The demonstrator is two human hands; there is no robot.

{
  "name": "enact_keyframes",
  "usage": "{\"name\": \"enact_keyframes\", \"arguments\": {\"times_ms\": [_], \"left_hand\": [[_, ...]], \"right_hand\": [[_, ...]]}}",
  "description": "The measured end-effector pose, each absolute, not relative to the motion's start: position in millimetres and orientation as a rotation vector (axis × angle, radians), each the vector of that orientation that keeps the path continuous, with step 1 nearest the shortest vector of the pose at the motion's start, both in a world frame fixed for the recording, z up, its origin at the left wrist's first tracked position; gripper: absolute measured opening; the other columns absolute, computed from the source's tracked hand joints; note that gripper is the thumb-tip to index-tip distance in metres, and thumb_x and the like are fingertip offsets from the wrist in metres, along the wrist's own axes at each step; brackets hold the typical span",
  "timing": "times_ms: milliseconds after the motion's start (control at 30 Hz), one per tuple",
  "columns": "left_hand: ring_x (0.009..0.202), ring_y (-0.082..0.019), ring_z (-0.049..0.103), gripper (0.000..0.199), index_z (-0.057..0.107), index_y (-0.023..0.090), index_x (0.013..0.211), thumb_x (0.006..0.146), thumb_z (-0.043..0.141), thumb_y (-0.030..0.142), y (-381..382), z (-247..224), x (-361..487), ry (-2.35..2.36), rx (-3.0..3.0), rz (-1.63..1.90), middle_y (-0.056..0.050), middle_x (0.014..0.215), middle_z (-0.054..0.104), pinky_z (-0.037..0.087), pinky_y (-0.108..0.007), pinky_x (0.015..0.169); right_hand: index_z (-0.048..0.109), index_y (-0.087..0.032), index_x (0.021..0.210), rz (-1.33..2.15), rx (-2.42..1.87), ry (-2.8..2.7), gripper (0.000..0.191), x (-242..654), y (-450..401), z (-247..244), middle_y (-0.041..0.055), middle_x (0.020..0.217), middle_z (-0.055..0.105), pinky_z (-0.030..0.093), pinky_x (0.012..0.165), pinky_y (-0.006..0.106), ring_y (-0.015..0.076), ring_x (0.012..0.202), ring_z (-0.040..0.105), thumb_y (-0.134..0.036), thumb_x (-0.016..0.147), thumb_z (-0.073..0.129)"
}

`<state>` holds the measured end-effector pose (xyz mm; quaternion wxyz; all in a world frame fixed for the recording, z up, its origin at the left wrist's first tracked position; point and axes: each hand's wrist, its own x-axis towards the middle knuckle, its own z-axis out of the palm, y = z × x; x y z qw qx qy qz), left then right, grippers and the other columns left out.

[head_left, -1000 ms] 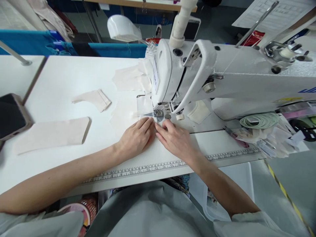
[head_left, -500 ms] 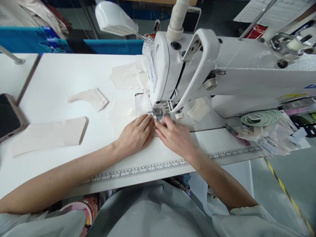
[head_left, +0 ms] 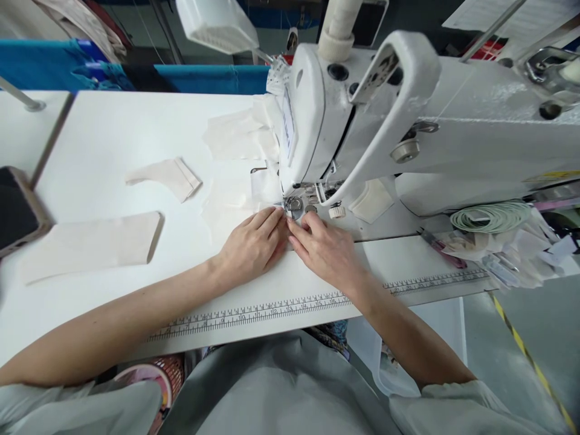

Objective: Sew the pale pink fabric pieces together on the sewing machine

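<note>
My left hand (head_left: 254, 244) rests on the table just left of the presser foot (head_left: 294, 205) of a white sewing machine (head_left: 312, 115). Its fingers are bent and pressed together, the tips close to the needle area. My right hand (head_left: 324, 248) is beside it, thumb and forefinger pinched, the fingertips nearly meeting the left ones. Both sets of fingertips hold a small pale cloth piece at the foot; my hands hide most of it. More pale cloth (head_left: 244, 133) lies behind and left of the machine head. Another cut piece (head_left: 371, 201) sits under the machine arm.
A curved cloth piece (head_left: 167, 177), a long folded one (head_left: 95, 246) and a phone (head_left: 20, 211) lie at left. Coiled green strip (head_left: 492, 216), small scissors (head_left: 441, 249) and scraps (head_left: 521, 257) sit at right. A ruler tape (head_left: 272, 311) runs along the front edge.
The view has shifted slightly, the machine appearing a little larger and farther right. Both hands stay at the presser foot, with almost no movement.
</note>
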<state>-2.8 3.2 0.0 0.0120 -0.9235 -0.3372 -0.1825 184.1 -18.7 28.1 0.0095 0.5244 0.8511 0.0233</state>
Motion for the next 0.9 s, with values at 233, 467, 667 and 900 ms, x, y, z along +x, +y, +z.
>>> {"name": "enact_keyframes", "arguments": {"times_ms": [233, 467, 667, 900], "left_hand": [[0.125, -0.033, 0.054, 0.038, 0.060, 0.000, 0.121, 0.097, 0.042, 0.023, 3.6, 1.8, -2.2, -1.029, -2.852, -0.531, -0.024, 0.130, 0.060, 0.053, -0.047, 0.101], [0.124, -0.033, 0.055, 0.036, 0.062, 0.001, 0.119, 0.096, 0.045, 0.023, 7.4, 2.8, -4.1, -1.000, -2.855, -0.554, -0.024, 0.129, 0.060, 0.054, -0.047, 0.100], [0.125, -0.034, 0.054, 0.039, 0.059, -0.001, 0.123, 0.096, 0.045, 0.023, 9.1, 6.0, -6.1, -1.022, -2.899, -0.543, -0.024, 0.131, 0.059, 0.054, -0.048, 0.100], [0.125, -0.033, 0.054, 0.039, 0.059, 0.003, 0.125, 0.097, 0.045, 0.024, 8.4, 7.2, -5.1, -1.069, -2.912, -0.512, -0.022, 0.133, 0.058, 0.054, -0.048, 0.100]], "right_hand": [[0.055, -0.021, 0.138, 0.050, 1.632, 2.656, 0.046, 184.3, -17.5, 30.0, 0.0090, 0.106, 0.063, 0.035, 0.058, 0.029, 0.0150, 0.081, 0.060, -0.035, 0.104, 0.026], [0.056, -0.022, 0.137, 0.028, 1.668, 2.679, 0.045, 184.2, -17.1, 28.6, 0.0080, 0.110, 0.065, 0.034, 0.057, 0.028, 0.0147, 0.082, 0.062, -0.036, 0.104, 0.030], [0.071, -0.016, 0.108, 0.058, 1.904, 2.728, 0.049, 207.7, 5.4, 24.5, 0.0086, 0.092, 0.070, 0.032, 0.055, 0.026, 0.0146, 0.067, 0.060, -0.043, 0.103, 0.030], [0.070, -0.015, 0.079, 0.239, 2.021, 2.856, 0.046, 225.7, 32.9, 8.8, 0.0055, 0.069, 0.066, 0.027, 0.053, 0.025, 0.0133, 0.061, 0.055, -0.038, 0.101, 0.037]]}}
